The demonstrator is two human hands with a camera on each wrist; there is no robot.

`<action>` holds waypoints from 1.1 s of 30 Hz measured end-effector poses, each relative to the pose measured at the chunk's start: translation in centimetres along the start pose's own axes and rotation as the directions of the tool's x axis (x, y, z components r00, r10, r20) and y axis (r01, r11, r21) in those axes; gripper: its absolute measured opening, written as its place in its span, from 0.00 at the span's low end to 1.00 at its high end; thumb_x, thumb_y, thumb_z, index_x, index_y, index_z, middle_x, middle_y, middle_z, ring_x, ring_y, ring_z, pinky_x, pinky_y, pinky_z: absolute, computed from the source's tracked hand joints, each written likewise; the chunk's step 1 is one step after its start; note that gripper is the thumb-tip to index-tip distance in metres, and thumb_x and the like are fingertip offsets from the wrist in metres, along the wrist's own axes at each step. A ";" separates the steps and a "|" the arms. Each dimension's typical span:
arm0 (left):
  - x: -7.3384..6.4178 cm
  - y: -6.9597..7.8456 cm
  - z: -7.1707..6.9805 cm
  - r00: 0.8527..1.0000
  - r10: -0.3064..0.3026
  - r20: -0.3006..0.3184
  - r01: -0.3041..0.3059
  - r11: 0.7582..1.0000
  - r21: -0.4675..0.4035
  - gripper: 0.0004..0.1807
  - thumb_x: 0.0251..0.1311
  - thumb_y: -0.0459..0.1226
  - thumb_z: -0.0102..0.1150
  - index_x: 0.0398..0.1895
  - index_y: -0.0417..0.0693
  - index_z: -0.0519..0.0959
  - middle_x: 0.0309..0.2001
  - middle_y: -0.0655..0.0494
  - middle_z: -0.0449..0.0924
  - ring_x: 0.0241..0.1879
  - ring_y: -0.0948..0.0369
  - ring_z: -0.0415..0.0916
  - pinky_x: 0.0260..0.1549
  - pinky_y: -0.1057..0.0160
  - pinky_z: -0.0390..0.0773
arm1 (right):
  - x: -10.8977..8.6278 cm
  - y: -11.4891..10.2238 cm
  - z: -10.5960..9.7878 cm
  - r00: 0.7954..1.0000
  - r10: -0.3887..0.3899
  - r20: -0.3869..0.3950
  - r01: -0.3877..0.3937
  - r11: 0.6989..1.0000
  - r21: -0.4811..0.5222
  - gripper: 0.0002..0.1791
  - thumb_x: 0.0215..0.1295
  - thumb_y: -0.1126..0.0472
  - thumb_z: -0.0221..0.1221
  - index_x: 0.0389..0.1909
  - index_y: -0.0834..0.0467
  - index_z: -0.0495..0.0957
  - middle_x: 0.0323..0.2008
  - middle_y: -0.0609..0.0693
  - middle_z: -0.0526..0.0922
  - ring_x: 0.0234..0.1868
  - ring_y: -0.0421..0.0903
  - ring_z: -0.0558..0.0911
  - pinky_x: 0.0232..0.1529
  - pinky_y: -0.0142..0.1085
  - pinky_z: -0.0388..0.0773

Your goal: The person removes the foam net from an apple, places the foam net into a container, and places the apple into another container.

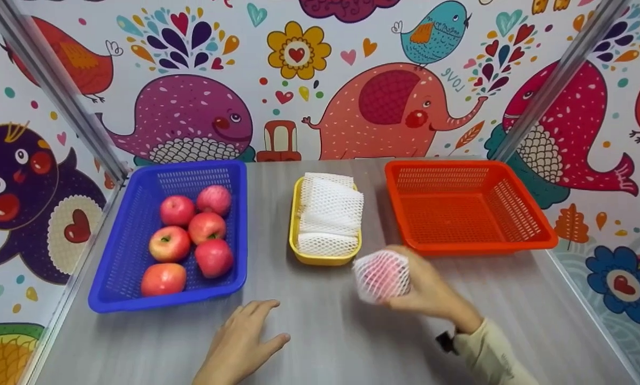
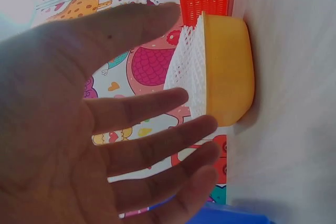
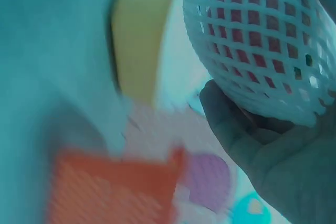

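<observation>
An apple in a white foam net [image 1: 383,277] is held in my right hand [image 1: 429,289], raised over the table in front of the yellow basket. In the right wrist view the net sleeve [image 3: 257,40] wraps the red fruit, with the fingers [image 3: 231,124] curled against its side. My left hand [image 1: 245,339] is spread above the table, between the blue basket and the netted apple, holding nothing. Its palm and parted fingers [image 2: 152,145] show in the left wrist view. White foam nets [image 1: 330,206] lie stacked in the small yellow basket [image 1: 328,260].
On the left, a blue basket [image 1: 98,272] contains several bare apples [image 1: 169,244]. A red-orange basket [image 1: 469,248] stands at the back right with its mesh bottom visible. Walls printed with cartoon animals [image 1: 384,117] and metal frame posts [image 1: 560,80] bound the grey table [image 1: 320,331].
</observation>
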State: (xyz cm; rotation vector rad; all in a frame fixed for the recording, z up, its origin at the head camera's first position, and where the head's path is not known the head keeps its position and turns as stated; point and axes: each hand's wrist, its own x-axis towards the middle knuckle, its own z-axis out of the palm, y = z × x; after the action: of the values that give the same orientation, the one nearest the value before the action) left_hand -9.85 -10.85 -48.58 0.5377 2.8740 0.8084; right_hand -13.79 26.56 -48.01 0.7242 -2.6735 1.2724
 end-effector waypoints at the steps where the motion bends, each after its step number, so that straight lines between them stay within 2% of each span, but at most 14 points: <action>1: 0.0 0.0 0.1 1.000 0.000 0.000 0.000 1.000 -0.003 0.32 0.51 0.54 0.73 0.56 0.50 0.80 0.52 0.54 0.80 0.53 0.49 0.76 0.48 0.42 0.77 | -0.4 0.0 1.0 1.000 0.004 0.012 -0.004 0.999 0.042 0.49 0.37 0.61 0.79 0.66 0.55 0.69 0.56 0.44 0.77 0.53 0.45 0.78 0.55 0.45 0.77; 7: -0.1 0.0 0.6 1.000 0.008 0.013 -0.008 0.999 -0.033 0.30 0.53 0.52 0.73 0.56 0.48 0.80 0.52 0.52 0.80 0.53 0.48 0.77 0.48 0.41 0.76 | -2.3 0.0 5.5 0.992 0.078 0.099 -0.097 0.974 0.202 0.48 0.42 0.57 0.79 0.66 0.53 0.67 0.55 0.46 0.78 0.52 0.46 0.80 0.54 0.42 0.78; 13: -0.3 -0.1 1.1 0.999 0.038 0.010 -0.038 0.998 -0.050 0.26 0.56 0.50 0.71 0.55 0.47 0.80 0.51 0.51 0.81 0.52 0.48 0.77 0.47 0.41 0.77 | -3.0 -0.2 7.3 0.989 0.098 0.115 -0.126 0.955 0.267 0.47 0.44 0.56 0.79 0.66 0.51 0.66 0.54 0.47 0.79 0.50 0.47 0.81 0.52 0.41 0.79; 15: -0.3 -0.1 1.2 0.999 0.053 -0.010 -0.053 0.998 -0.046 0.23 0.58 0.48 0.70 0.53 0.49 0.81 0.50 0.53 0.81 0.51 0.49 0.78 0.46 0.42 0.77 | -2.9 -0.4 7.4 0.990 0.096 0.104 -0.121 0.956 0.268 0.47 0.43 0.56 0.79 0.65 0.50 0.66 0.54 0.47 0.78 0.50 0.47 0.81 0.52 0.41 0.79; 18: -0.1 -0.1 1.5 0.993 0.088 -0.078 -0.092 0.995 -0.044 0.15 0.60 0.45 0.69 0.48 0.53 0.84 0.45 0.59 0.83 0.47 0.54 0.79 0.43 0.47 0.79 | -2.7 -0.8 7.5 0.992 0.087 0.087 -0.108 0.955 0.278 0.47 0.44 0.56 0.80 0.66 0.49 0.66 0.54 0.46 0.78 0.51 0.47 0.80 0.53 0.41 0.79; 21: 0.2 0.1 2.0 0.983 0.120 -0.140 -0.135 0.985 -0.109 0.06 0.62 0.42 0.68 0.42 0.56 0.86 0.38 0.65 0.82 0.40 0.60 0.80 0.37 0.55 0.80 | -2.4 -1.2 7.8 0.996 0.053 0.075 -0.074 0.947 0.313 0.47 0.44 0.57 0.79 0.67 0.52 0.66 0.55 0.47 0.78 0.51 0.47 0.80 0.54 0.40 0.78; 24: 0.6 0.6 2.5 0.979 0.128 -0.161 -0.165 0.955 -0.245 0.04 0.65 0.43 0.66 0.38 0.56 0.87 0.34 0.68 0.81 0.35 0.66 0.78 0.33 0.60 0.80 | -2.2 -1.6 8.4 0.997 0.021 0.069 -0.045 0.928 0.370 0.48 0.45 0.60 0.79 0.68 0.55 0.65 0.56 0.49 0.78 0.52 0.48 0.80 0.55 0.38 0.77; 27: 1.1 1.2 2.9 0.981 0.121 -0.152 -0.171 0.910 -0.377 0.06 0.66 0.43 0.65 0.38 0.53 0.87 0.33 0.69 0.80 0.33 0.69 0.77 0.31 0.63 0.81 | -2.1 -2.0 8.8 0.998 -0.005 0.059 -0.021 0.907 0.421 0.49 0.45 0.62 0.79 0.69 0.60 0.63 0.58 0.52 0.77 0.53 0.49 0.79 0.56 0.38 0.76; 33: 1.4 1.8 3.5 0.989 0.125 -0.084 -0.150 0.846 -0.512 0.10 0.62 0.39 0.67 0.44 0.46 0.85 0.36 0.64 0.82 0.32 0.69 0.78 0.31 0.65 0.82 | -2.1 -2.8 9.6 0.998 -0.014 0.061 -0.019 0.858 0.513 0.49 0.49 0.64 0.77 0.69 0.66 0.61 0.60 0.55 0.75 0.57 0.51 0.77 0.59 0.39 0.74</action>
State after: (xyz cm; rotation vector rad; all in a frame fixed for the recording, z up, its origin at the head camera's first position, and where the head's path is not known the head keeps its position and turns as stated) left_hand -9.93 -7.15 -50.65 0.6577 2.5033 1.5681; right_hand -9.56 18.62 -52.84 0.8186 -2.3793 2.0314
